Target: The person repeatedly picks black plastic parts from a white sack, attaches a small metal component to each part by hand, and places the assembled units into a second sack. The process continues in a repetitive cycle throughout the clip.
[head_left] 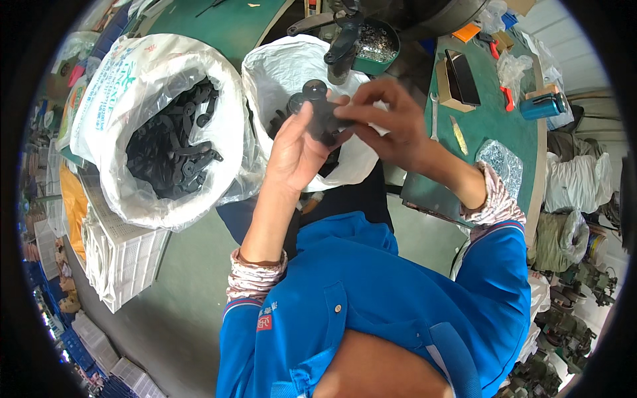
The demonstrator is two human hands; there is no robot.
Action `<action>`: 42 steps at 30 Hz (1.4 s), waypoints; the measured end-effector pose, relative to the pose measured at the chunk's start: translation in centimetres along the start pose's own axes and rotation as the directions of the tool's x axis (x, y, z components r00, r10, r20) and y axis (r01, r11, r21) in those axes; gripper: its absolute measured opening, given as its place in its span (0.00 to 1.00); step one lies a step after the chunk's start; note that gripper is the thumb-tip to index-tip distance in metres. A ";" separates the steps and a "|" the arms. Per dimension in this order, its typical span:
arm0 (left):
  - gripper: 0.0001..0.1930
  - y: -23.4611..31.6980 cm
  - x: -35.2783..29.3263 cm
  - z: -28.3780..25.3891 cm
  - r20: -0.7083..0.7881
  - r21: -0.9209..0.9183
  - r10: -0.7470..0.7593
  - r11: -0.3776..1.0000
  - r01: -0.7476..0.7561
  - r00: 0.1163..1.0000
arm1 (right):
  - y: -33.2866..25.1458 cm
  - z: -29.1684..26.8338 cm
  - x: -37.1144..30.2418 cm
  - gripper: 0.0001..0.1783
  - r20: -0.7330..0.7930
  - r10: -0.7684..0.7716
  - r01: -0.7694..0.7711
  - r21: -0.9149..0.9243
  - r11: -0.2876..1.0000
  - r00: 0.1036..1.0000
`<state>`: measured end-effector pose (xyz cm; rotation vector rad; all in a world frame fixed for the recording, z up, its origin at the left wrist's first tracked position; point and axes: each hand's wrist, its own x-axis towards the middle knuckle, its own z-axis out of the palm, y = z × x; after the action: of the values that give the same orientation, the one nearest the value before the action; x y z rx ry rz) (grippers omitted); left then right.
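A black plastic part [323, 121] with round, wheel-like ends is held up over the open white sack [275, 66] in front of me. My left hand [292, 149] grips it from below, palm up, with the thumb along its side. From the right, the bent fingers of my right hand [395, 123] close on the same part; their tips are slightly blurred. More dark pieces show inside that sack, partly hidden by my hands. To the left, a larger white sack [116, 166] gapes wide, filled with similar black parts [176, 142].
Beyond the middle sack stands a dark lever machine [342, 50] beside a green tub [378, 67] of small metal pieces. On the right-hand green table lie a wrench [434, 116], a yellow knife [458, 136], a phone [462, 76] and a blue bottle [542, 106]. White crates [129, 265] flank the left sack.
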<state>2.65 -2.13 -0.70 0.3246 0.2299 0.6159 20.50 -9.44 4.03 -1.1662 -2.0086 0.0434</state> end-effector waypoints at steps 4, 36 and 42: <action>0.20 0.1 0.0 -0.9 -0.134 0.182 0.121 0.979 -0.096 0.984 | -1.7 -1.6 2.4 0.14 -0.169 0.342 -0.147 0.668 0.729 0.924; 0.13 -1.0 -1.2 1.2 -0.090 0.540 0.007 0.841 0.043 0.996 | 3.3 -1.7 3.5 0.31 0.340 0.739 -0.774 0.511 0.374 0.581; 0.15 -2.0 -1.9 0.1 0.020 0.678 -0.105 0.733 0.063 0.994 | -0.3 3.7 -3.9 0.18 0.411 0.721 -0.700 0.700 0.143 0.558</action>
<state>2.21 -4.78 -1.11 1.0404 0.4126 0.4092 18.91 -11.29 -0.80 -1.2984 -0.8922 1.3383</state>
